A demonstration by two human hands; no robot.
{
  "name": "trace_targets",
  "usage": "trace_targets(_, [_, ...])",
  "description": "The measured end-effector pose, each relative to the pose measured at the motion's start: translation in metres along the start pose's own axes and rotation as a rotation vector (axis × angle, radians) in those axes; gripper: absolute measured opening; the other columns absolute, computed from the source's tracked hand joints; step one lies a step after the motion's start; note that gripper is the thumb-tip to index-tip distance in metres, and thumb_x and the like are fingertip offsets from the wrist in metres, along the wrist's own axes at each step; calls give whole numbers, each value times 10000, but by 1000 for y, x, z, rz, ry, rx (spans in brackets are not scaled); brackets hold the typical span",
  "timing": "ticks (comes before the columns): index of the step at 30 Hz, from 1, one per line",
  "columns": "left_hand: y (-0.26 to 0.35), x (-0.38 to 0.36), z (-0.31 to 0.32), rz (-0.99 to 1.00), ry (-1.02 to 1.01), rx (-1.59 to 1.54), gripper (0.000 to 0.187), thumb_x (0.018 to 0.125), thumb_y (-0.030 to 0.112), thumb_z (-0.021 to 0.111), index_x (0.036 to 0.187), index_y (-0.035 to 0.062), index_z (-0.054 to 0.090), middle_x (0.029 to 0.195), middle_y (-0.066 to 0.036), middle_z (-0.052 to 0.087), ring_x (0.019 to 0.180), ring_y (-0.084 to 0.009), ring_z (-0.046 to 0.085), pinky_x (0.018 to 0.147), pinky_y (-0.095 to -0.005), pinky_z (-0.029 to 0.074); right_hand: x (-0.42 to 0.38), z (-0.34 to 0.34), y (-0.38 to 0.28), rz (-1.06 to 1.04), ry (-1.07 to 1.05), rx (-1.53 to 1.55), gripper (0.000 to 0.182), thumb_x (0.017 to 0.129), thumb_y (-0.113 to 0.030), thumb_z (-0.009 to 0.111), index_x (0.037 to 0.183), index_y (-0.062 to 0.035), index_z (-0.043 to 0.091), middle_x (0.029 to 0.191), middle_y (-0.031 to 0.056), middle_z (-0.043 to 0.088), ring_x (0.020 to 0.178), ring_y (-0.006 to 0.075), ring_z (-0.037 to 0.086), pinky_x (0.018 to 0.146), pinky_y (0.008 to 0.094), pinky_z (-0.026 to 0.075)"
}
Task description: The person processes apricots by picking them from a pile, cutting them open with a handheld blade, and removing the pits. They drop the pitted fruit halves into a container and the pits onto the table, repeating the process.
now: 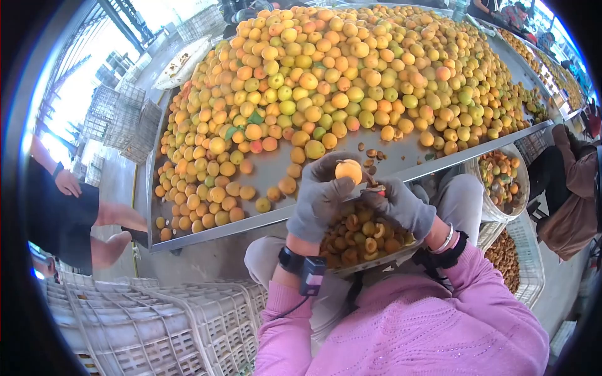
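Note:
My left hand [318,199], in a grey glove, is closed around a whole orange apricot [348,171] over the metal table's front edge. Close beside it on the right, my gloved right hand [400,203] is closed on a small tool with a red handle [378,190], most of it hidden by the fingers. Below both hands, a container on my lap holds split apricots [360,241]. Beyond my hands a big heap of whole apricots [313,81] covers much of the metal table [401,150], with a few pits and scraps [371,154] near the rim.
White plastic crates [182,319] stand at the lower left, and more are stacked [116,119] farther back. At right are a bucket of apricot pieces [500,178] and a crate of pits [505,260]. A person [69,207] stands left; another person [567,188] sits right.

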State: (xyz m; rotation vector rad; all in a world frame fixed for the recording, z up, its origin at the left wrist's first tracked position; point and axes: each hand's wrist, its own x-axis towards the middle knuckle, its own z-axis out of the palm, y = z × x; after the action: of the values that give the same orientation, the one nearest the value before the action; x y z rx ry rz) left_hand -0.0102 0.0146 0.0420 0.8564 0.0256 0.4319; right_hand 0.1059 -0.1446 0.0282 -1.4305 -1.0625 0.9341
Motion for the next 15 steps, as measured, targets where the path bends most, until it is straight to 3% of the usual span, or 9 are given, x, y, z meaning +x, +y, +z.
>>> trace_targets(2, [18,1,-5,-107,-106,329,463,733,121,806,1133,-33,630,974,-90,676,929,-204,663,833,-329,560,0,-3,7,12,-40,-40,389,978,-348,596,1146,1,629,908,6,660,793,83,574,716,269,497])
trace_targets(3, [24,3,-10,-107,-103,329,463,733,121,806,1133,-33,630,974,-90,676,929,-204,663,833,-329,560,0,-3,11,20,-75,-75,394,977,-353,596,1150,0,628,900,2,659,770,86,576,701,269,500])
trace_targets(5, [32,5,-17,-255,-128,711,461,732,109,798,1136,-35,631,968,-83,673,937,-205,661,841,-322,565,-1,2,16,1,-64,-20,388,977,-360,594,1132,-7,637,881,-3,655,760,79,572,693,263,497])
trace_targets(6, [29,3,-14,-258,-130,711,461,732,109,798,1136,-35,631,968,-83,673,937,-205,661,841,-322,565,-2,5,16,-19,-51,31,382,978,-366,593,1115,-14,646,862,-9,651,750,72,569,684,258,494])
trace_targets(8, [17,-2,-2,-100,3,391,480,784,117,792,1198,-18,592,977,-92,673,867,-189,658,799,-296,534,-6,8,9,11,-36,128,355,989,-358,572,1087,-27,655,795,-39,605,704,39,520,624,226,444])
trace_targets(9, [5,-2,0,-100,0,391,480,784,117,792,1198,-18,592,977,-92,673,867,-189,658,799,-296,534,-8,9,6,40,-25,226,336,1001,-350,551,1060,-40,665,728,-69,558,657,7,470,563,195,395])
trace_targets(11, [-22,0,-1,169,19,-100,487,808,145,787,1220,-8,578,1039,-86,652,880,-182,639,804,-290,527,-8,14,6,91,0,288,333,982,-367,583,1047,-49,662,786,-49,594,699,22,507,600,209,425])
trace_targets(13, [-30,-4,8,138,29,-78,487,817,160,784,1225,-5,576,1063,-84,645,894,-183,636,811,-292,526,-7,13,5,145,22,350,334,964,-383,615,1034,-59,659,845,-29,630,741,36,543,636,223,455])
trace_targets(15, [-24,-8,13,85,64,-14,473,835,166,771,1231,-2,575,1081,-88,640,926,-186,639,818,-303,530,-10,11,2,203,-4,356,321,962,-394,613,961,-74,640,766,-49,596,675,29,520,577,212,421])
